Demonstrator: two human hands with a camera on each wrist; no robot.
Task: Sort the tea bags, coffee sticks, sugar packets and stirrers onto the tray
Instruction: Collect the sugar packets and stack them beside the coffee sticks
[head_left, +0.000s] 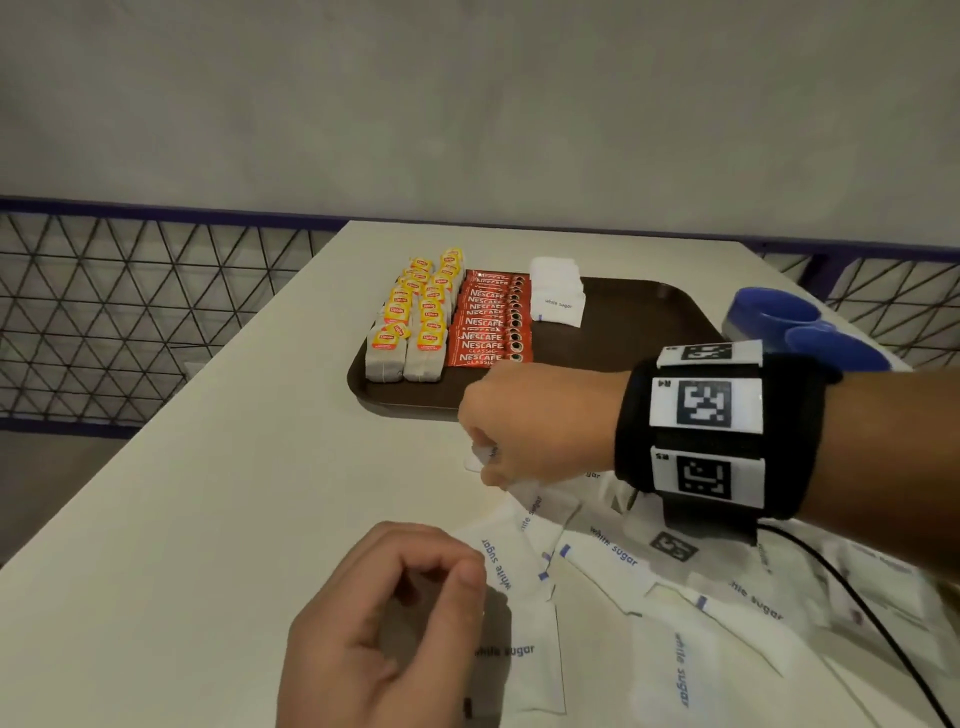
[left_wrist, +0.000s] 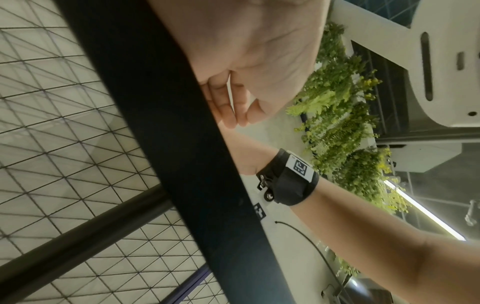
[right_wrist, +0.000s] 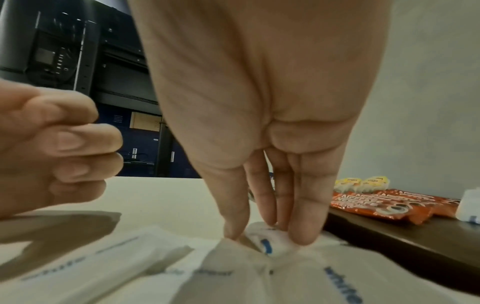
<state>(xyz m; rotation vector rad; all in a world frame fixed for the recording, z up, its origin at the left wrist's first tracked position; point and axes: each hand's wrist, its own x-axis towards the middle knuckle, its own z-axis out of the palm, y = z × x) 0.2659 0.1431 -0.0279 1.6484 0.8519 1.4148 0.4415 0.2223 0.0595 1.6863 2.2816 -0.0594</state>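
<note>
A brown tray (head_left: 623, 322) on the white table holds two rows of yellow-tagged tea bags (head_left: 415, 322), a row of red coffee sticks (head_left: 488, 322) and a small stack of white sugar packets (head_left: 558, 293). Several loose sugar packets (head_left: 613, 551) lie in a heap on the table near the tray's front edge. My right hand (head_left: 485, 462) reaches down to the far end of the heap and pinches one sugar packet (right_wrist: 270, 240) between thumb and fingers. My left hand (head_left: 441, 577) hovers over the near packets, loosely curled, holding nothing. No stirrers are in view.
A blue object (head_left: 795, 322) sits at the tray's right side. A black cable (head_left: 857, 587) runs across the packets at the right. The table's left edge drops off beside a wire-mesh fence (head_left: 130, 312).
</note>
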